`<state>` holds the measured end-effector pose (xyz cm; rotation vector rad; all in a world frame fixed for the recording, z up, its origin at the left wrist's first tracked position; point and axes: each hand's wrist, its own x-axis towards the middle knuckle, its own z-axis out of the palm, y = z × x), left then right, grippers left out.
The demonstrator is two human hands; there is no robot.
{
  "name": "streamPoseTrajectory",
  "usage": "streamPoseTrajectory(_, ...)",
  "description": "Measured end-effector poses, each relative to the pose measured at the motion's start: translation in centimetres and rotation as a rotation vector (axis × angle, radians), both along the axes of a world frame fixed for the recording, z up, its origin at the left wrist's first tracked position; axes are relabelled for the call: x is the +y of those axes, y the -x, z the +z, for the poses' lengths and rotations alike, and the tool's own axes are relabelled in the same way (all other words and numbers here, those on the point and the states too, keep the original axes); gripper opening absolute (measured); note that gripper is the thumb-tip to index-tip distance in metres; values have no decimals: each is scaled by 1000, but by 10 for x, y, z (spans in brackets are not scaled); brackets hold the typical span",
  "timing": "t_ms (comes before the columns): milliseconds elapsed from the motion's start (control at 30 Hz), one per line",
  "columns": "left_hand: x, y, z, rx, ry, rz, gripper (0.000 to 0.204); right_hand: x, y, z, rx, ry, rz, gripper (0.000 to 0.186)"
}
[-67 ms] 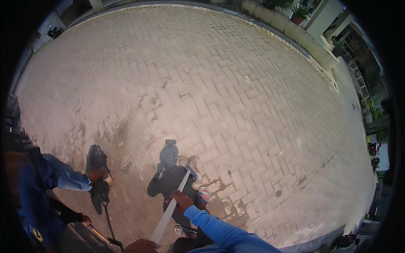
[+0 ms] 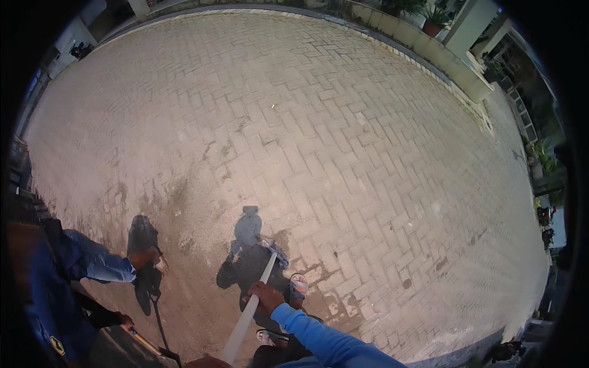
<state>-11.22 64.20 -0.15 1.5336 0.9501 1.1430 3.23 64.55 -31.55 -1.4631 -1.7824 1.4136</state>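
Your widest room lies ahead and to your right, where herringbone paving (image 2: 368, 178) spreads as far as a curved curb (image 2: 245, 9) at the top and a low pale wall (image 2: 423, 46) at the upper right. A shaded strip (image 2: 457, 351) borders the paving at the lower right. Close in, your sandals bound the working space: one sandal (image 2: 299, 284) stands just right of the tool's head, the other sandal (image 2: 270, 337) beside the lower part of the shaft.

Your right hand (image 2: 267, 299) is wrapped around a white pole (image 2: 242, 328), which slants from the bottom edge up to a greyish tool head (image 2: 277, 253) on the paving, within your shadow (image 2: 247, 236). Your left hand (image 2: 208, 363) shows only in part at the bottom edge, beside the pole's near end; you cannot tell its grip from here.

To your left, a co-worker (image 2: 52, 300) in dark blue and jeans takes up the lower corner, one foot (image 2: 161, 265) reaching toward you and an orange-brown handle (image 2: 142, 339) angled between you both. Farther off, a potted plant (image 2: 434, 23) stands behind the wall.
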Motion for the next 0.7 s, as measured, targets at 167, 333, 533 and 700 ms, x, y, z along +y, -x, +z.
streamPoseTrajectory(167, 7, -14, 32, -95, -15, -218, 31, -3, -60, 47, -222, -227, -48, 32)
streamPoseTrajectory(333, 10, -45, -21, -64, 136, -21, 27, 48, -95, -46, -302, 29, -153, 30)
streamPoseTrajectory(533, -20, -21, -2, 124, 139, 169, 30, -4, 32, -79, 60, -83, 25, 26)
streamPoseTrajectory(700, -39, 10, 33, -76, 10, 133, 29, -19, 65, -4, 5, -13, 277, 28)
